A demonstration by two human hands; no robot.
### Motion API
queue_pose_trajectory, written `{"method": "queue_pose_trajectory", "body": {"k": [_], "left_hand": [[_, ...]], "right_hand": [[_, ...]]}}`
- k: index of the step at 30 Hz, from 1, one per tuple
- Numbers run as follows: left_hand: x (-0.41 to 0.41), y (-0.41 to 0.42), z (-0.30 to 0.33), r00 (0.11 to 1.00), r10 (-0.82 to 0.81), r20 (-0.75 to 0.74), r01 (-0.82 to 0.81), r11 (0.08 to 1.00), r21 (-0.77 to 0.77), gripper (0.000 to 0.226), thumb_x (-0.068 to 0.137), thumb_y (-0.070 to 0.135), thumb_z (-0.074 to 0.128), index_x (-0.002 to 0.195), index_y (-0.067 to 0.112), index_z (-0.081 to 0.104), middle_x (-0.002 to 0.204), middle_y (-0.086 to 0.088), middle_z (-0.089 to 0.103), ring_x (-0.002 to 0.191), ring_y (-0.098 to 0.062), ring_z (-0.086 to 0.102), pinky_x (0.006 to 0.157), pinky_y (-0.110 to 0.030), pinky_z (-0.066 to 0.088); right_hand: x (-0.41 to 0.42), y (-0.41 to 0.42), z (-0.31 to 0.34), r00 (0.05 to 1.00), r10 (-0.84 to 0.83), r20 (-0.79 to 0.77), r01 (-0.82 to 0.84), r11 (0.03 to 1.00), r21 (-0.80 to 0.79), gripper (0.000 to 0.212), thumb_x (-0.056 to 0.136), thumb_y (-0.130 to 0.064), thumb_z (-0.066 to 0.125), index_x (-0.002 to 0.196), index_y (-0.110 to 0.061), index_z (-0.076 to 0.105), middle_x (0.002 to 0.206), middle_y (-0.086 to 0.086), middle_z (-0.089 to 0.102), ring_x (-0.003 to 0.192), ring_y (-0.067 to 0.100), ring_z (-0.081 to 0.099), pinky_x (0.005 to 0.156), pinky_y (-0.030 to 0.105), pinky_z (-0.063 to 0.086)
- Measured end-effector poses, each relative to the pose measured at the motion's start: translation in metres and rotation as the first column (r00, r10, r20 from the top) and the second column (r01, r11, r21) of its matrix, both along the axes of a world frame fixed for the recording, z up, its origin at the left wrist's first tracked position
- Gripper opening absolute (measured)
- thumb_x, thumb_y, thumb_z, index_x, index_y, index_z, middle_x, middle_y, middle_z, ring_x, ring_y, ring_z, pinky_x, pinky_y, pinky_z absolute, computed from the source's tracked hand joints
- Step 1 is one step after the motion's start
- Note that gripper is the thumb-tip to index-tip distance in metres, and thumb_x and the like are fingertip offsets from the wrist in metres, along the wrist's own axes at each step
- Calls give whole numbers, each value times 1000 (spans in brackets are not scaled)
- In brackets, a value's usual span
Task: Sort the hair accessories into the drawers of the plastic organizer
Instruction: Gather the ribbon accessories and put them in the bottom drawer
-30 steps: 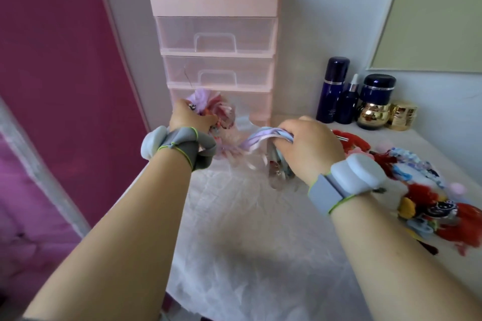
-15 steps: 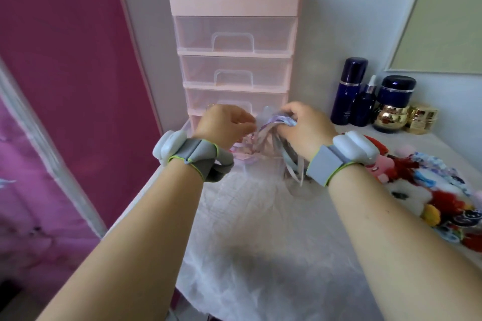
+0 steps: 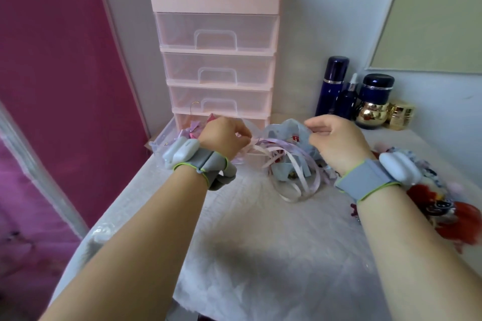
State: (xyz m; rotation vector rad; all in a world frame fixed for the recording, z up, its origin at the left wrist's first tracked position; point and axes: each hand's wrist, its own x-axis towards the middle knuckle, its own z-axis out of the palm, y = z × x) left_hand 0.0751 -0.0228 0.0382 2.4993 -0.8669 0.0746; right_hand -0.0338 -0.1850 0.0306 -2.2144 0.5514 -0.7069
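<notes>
Most sorting remained: the left hand and right hand each pinched ribbon bows at the open bottom drawer, a pile of accessories waiting at three o'clock.

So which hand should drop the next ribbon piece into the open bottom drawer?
Probably the left hand: it hangs right over the pulled-out bottom drawer. The right hand pinches the ribbon bundle further right.

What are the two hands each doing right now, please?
Left hand: fingers curled, pinching the pale pink and lilac ribbon bundle.
Right hand: fingers curled, pinching the light blue fabric hair bow.
</notes>
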Motion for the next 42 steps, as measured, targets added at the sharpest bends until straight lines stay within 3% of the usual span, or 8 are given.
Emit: {"method": "queue_pose_trajectory", "body": {"k": [9, 12, 14, 18, 23, 31, 36, 42], "left_hand": [[-27, -10, 4, 996, -54, 77, 73, 958, -277, 22, 87, 14, 55, 103, 20, 70, 109, 0, 67, 101, -15, 61, 86, -21, 43], [-32, -13, 4, 992, -111, 68, 125, 951, -281, 22, 87, 14, 57, 104, 19, 69, 109, 0, 67, 102, -14, 60, 91, -25, 44], [-34, -15, 4, 987, -142, 71, 156, 947, -280, 23, 86, 15, 59, 106, 19, 68, 110, 1, 67, 103, -13, 60, 90, -22, 42], [-41, -17, 4, 976, -202, 81, 218, 914, -343, 34, 85, 15, 62, 118, 15, 60, 111, -2, 67, 102, -15, 61, 90, -20, 43], [-49, -21, 5, 964, -267, 8, 242, 861, -448, 49, 82, 17, 65, 129, 16, 50, 110, -5, 65, 103, -15, 61, 95, -30, 46], [-43, -17, 1, 979, -182, 91, 199, 947, -252, 48, 82, 22, 64, 128, 18, 51, 119, -2, 60, 109, -15, 56, 93, -26, 43], [-45, -14, 2, 982, -89, 167, 144, 925, -351, 28, 84, 13, 63, 112, 14, 65, 107, -4, 65, 94, -12, 59, 88, -24, 45], [-77, -34, -1, 939, -239, 248, 313, 893, -323, 14, 80, 13, 65, 92, 11, 71, 89, -3, 66, 79, -17, 61, 77, -31, 49]], "right_hand": [[-9, 12, -2, 900, 39, -434, -151, 962, -227, 41, 78, -30, 68, 113, -12, 56, 110, 7, 56, 92, 24, 54, 74, 30, 43], [-12, 8, 4, 952, 64, -300, -148, 953, -265, 9, 87, -20, 59, 81, -17, 64, 71, 3, 59, 66, 18, 54, 52, 22, 34], [-16, 3, 6, 986, 90, -141, -114, 978, -176, 25, 88, -17, 57, 64, -25, 57, 55, -5, 53, 48, 5, 47, 45, 15, 30], [-21, 5, 17, 976, 123, 182, -129, 991, 21, 20, 85, -8, 57, 90, -24, 70, 77, -12, 67, 60, -8, 56, 53, 4, 41], [-22, 9, 33, 921, 180, 345, -214, 975, 64, 25, 82, -7, 60, 81, -30, 68, 71, -21, 65, 61, -11, 58, 58, 2, 41], [-21, 1, 21, 954, 109, 278, -132, 989, 66, 11, 85, -16, 61, 92, -22, 68, 83, -5, 68, 76, 10, 62, 64, 18, 47], [-22, -13, 8, 981, 23, 190, -33, 998, 48, 33, 84, -21, 63, 117, -21, 60, 111, -9, 61, 102, 10, 56, 84, 20, 41], [-25, -15, -3, 985, -39, 165, 25, 996, 85, 32, 87, -20, 59, 119, -23, 58, 116, -5, 59, 99, 7, 53, 88, 24, 38]]}}
